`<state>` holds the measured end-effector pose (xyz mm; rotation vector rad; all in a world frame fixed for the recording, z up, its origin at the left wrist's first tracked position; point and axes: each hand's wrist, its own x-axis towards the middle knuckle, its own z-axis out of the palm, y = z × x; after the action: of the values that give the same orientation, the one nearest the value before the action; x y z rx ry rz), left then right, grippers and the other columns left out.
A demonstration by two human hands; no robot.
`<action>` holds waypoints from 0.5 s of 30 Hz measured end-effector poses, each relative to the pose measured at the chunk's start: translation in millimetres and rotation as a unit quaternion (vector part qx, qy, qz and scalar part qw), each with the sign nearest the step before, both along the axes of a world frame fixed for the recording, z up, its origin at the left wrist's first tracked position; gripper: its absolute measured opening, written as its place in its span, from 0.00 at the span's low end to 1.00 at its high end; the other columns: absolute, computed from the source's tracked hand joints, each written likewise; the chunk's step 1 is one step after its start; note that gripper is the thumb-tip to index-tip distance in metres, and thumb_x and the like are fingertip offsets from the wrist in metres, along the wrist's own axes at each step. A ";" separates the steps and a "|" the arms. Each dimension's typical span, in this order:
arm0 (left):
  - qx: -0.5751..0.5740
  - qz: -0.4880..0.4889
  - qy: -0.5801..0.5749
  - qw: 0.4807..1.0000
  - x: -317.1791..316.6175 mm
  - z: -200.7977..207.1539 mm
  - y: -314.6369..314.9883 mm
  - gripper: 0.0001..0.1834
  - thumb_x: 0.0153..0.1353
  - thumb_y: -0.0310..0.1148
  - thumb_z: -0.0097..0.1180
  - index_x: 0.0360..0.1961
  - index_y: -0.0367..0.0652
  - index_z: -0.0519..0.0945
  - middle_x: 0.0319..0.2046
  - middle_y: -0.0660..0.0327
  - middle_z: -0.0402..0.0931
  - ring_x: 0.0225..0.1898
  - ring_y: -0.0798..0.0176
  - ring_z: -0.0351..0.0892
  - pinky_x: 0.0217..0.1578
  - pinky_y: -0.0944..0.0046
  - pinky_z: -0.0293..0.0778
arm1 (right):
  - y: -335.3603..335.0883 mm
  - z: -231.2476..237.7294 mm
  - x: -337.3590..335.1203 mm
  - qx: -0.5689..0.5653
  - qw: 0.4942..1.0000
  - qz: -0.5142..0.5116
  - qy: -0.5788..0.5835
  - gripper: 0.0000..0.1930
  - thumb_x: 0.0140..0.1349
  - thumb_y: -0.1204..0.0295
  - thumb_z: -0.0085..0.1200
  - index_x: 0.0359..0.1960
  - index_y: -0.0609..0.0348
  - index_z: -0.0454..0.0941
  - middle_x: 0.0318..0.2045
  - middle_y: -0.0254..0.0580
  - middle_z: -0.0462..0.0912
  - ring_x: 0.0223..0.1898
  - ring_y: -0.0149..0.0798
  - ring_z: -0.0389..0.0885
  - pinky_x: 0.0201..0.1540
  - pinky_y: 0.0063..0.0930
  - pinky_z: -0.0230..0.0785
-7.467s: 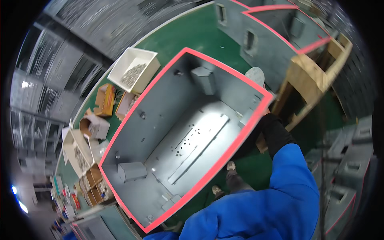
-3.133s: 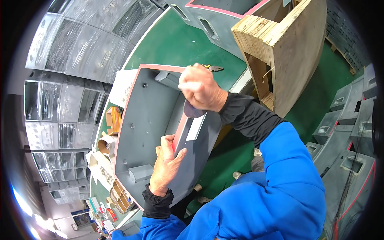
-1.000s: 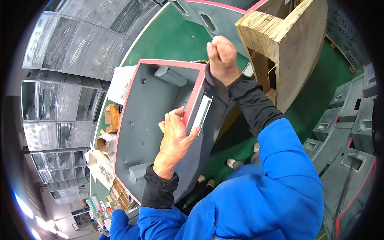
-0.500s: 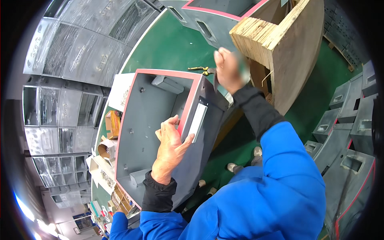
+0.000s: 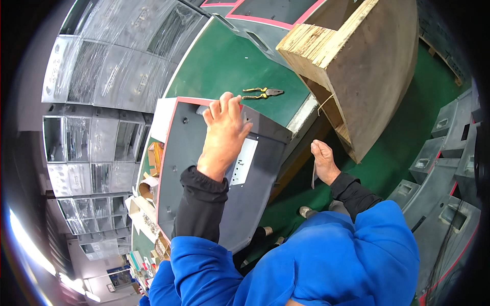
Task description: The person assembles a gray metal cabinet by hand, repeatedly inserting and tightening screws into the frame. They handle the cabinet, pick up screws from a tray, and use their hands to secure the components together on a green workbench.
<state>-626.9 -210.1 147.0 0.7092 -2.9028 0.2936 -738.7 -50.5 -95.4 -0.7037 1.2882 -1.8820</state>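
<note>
Holds the left grip (image 5: 220, 135) spread, fingers bent and apart, with nothing between them, over the rim of a grey metal cabinet (image 5: 250, 196) just left of the frame's centre; cannot tell whether the fingertips press on it. Turns the back of that hand to view, with the forearm rising steeply from the lower edge in a blue sleeve (image 5: 201, 260) and black cuff (image 5: 201, 196). Carries the right grip (image 5: 326, 162) right of centre, apart from the cabinet, thumb and fingers clamped on a thin flat piece (image 5: 314, 174) seen almost edge-on. Bends that elbow, forearm slanting up and left.

Works at a bench (image 5: 199, 69) topped in green and edged in white. Bears, at upper centre, yellow-handled pliers (image 5: 264, 95) with handles parted; at lower left, a white tray (image 5: 138, 209) of small loose parts. Shows green floor (image 5: 388, 160) to the right, grey boxes (image 5: 441, 122) at the far right, bright lights (image 5: 30, 245) at lower left.

Looks dull and flat-sided on the cabinet, with a pink edging (image 5: 191, 100) and a white rectangle (image 5: 246, 158) dotted dark. Turns rough and layered along the cut edges of a wooden stand (image 5: 372, 81), upper right. Glistens at upper left, with creased clear film round stacked boxes (image 5: 117, 71).
</note>
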 end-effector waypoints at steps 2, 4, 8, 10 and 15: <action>0.022 0.025 -0.050 0.998 -10.2 -0.3 -4.0 0.23 0.50 0.29 0.58 0.47 0.37 0.65 0.45 0.56 0.64 0.45 0.51 0.61 0.48 0.53 0.55 | 7.6 -7.3 -9.2 0.003 1.000 -0.022 0.016 0.14 0.66 0.70 0.44 0.23 0.61 0.58 0.22 0.28 0.53 0.25 0.24 0.53 0.27 0.21 0.53; 0.039 0.020 -0.033 0.998 -13.5 -3.5 -7.5 0.17 0.51 0.27 0.56 0.42 0.38 0.67 0.38 0.58 0.66 0.41 0.52 0.62 0.46 0.53 0.56 | 15.3 -10.4 -21.9 0.012 0.999 -0.027 0.011 0.14 0.67 0.70 0.44 0.23 0.61 0.59 0.22 0.27 0.54 0.26 0.23 0.53 0.28 0.20 0.54; 0.011 0.015 -0.044 0.999 -10.9 -6.1 -6.3 0.17 0.52 0.28 0.55 0.43 0.38 0.66 0.40 0.58 0.65 0.41 0.52 0.62 0.46 0.53 0.56 | 21.9 -6.4 -33.3 0.007 1.000 -0.023 -0.001 0.15 0.67 0.70 0.44 0.23 0.60 0.58 0.23 0.26 0.53 0.26 0.23 0.52 0.28 0.20 0.53; 0.013 0.007 -0.042 0.999 -11.7 -4.5 -3.9 0.17 0.53 0.28 0.54 0.43 0.37 0.66 0.41 0.58 0.65 0.41 0.52 0.62 0.45 0.53 0.56 | 21.2 -2.5 -34.1 0.007 1.000 -0.023 -0.006 0.15 0.67 0.70 0.44 0.23 0.60 0.58 0.23 0.26 0.53 0.26 0.23 0.52 0.27 0.20 0.52; 0.008 0.017 -0.064 0.998 -12.8 -2.7 -4.5 0.16 0.53 0.27 0.53 0.42 0.38 0.66 0.41 0.57 0.65 0.42 0.52 0.61 0.46 0.53 0.56 | 13.3 9.1 -29.4 -0.010 1.000 0.011 -0.009 0.15 0.67 0.69 0.44 0.22 0.60 0.57 0.23 0.26 0.52 0.25 0.23 0.52 0.27 0.20 0.51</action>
<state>-639.7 -214.5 144.3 0.7713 -3.0203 0.3310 -768.1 -37.2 -86.3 -0.7064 1.2465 -1.8832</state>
